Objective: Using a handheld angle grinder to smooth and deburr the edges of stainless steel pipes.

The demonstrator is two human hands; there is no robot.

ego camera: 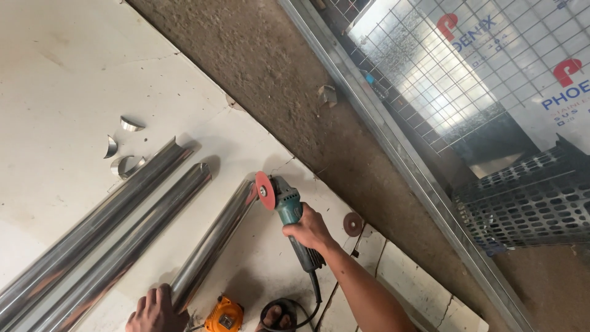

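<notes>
The right hand [310,230] is wrapped tight around a teal angle grinder [289,212], whose red disc [265,190] meets the pipe's far end. The steel pipe [212,246] runs lengthwise back to the left hand [153,310], which presses down on its near end (fingers flat, apparently not curled round it).

My right hand [309,229] grips teal angle grinder [294,216]; red disc [265,190] touching notched end of steel tube [212,246]. My left hand [155,312] presses down on near end of same tube. Two longer steel tubes [104,230] lie side by side to left on white slab [55,92]. Curved metal offcuts [123,150] near their far ends. Orange tool [224,316] just beside left hand. Spare disc [353,224] on slab edge
</notes>
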